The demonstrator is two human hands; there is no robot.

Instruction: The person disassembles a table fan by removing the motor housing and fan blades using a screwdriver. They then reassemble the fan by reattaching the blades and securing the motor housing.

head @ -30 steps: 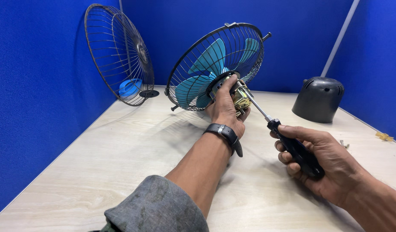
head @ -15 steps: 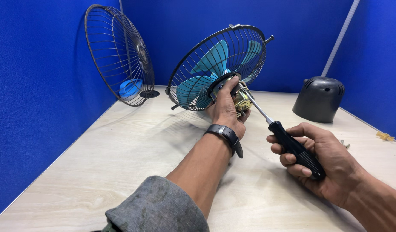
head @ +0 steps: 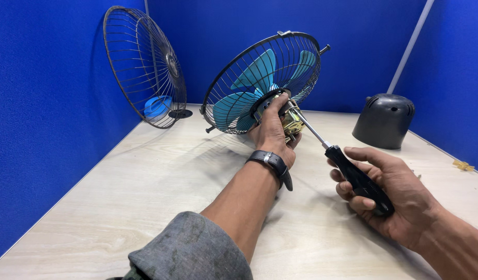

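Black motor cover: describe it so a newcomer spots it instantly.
Start at the pale wooden table and go to its far right corner against the blue wall. The motor cover sits there alone, beyond the right hand. It is the only solid black dome; the two fan guards are open wire.

We see no packages, no labels, no signs, no screens anywhere on the table or the walls around it
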